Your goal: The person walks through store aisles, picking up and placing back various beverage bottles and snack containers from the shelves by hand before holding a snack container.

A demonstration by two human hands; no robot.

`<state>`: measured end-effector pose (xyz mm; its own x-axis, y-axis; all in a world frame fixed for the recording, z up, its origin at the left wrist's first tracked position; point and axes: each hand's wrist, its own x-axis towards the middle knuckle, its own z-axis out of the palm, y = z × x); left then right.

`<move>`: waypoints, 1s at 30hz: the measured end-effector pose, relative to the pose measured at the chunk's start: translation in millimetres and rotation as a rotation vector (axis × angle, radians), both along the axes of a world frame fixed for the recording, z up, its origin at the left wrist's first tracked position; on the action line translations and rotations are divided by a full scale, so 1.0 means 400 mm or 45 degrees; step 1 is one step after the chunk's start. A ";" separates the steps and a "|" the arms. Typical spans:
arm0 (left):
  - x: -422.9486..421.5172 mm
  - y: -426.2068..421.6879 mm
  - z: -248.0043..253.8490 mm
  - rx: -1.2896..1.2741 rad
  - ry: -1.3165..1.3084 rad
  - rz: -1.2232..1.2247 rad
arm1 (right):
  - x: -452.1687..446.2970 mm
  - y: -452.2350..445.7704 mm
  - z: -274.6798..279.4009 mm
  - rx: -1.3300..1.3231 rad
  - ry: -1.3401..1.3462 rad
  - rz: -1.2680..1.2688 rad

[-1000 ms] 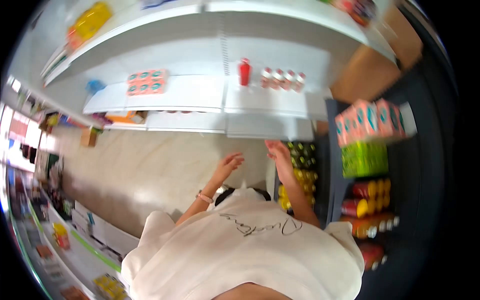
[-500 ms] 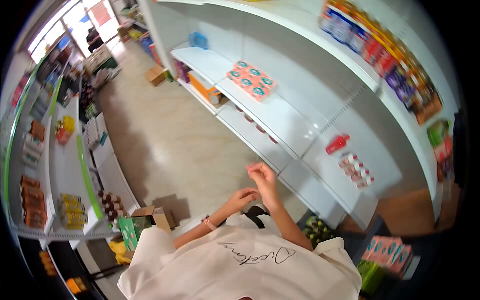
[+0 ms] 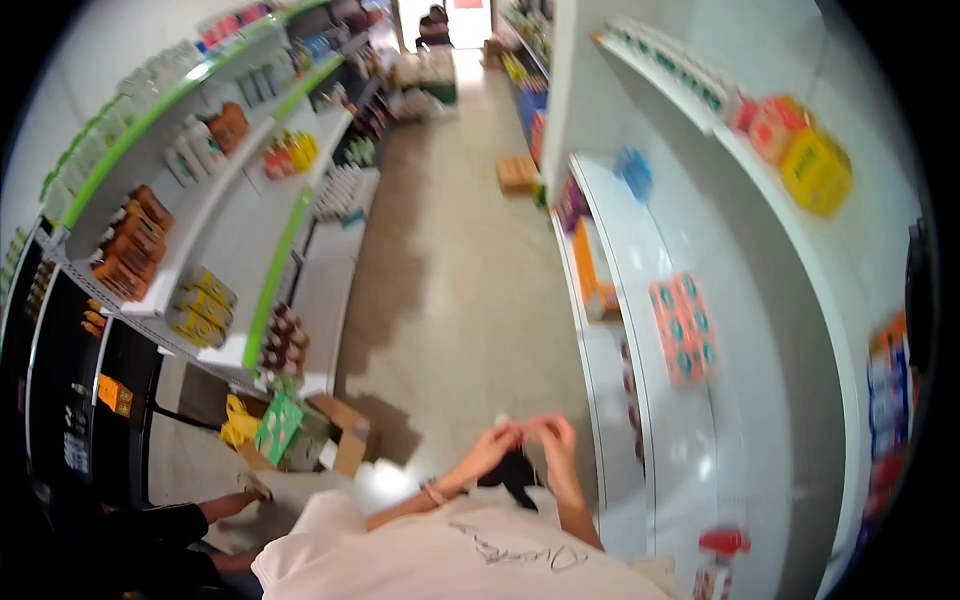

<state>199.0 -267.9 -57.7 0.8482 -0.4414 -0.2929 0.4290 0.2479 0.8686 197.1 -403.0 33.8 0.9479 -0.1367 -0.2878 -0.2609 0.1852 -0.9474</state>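
My left hand (image 3: 492, 449) and my right hand (image 3: 553, 440) meet in front of my body, low in the middle of the view. The fingers of both are closed and their tips come together around something small and pinkish that I cannot make out. A band circles my left wrist. To the right of my hands, a pink pack with teal marks (image 3: 684, 328) lies on the white shelf (image 3: 672, 430). A red bottle (image 3: 724, 541) is near the bottom right, on the same shelving.
Shelving with green edges (image 3: 277, 290) lines the left side. An open cardboard box (image 3: 352, 434) with green and yellow bags sits on the floor. Another person's leg (image 3: 232, 505) shows at the lower left. Down the aisle are a small box (image 3: 517, 175) and a distant person (image 3: 434, 28).
The view has swung left along the aisle, and the white shelves now stand at the right. My hands, apart at first, have come together. A person's leg has come into view.
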 end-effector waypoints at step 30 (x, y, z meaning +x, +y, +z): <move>1.513 0.563 0.021 0.178 -0.168 0.626 | 1.324 0.849 0.541 0.498 -1.030 2.216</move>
<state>804.3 -42.8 -49.3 0.9789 0.0531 -0.1971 0.1759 0.2703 0.9466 726.6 -63.3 250.3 -0.1389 0.8903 0.4337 0.0412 0.4428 -0.8957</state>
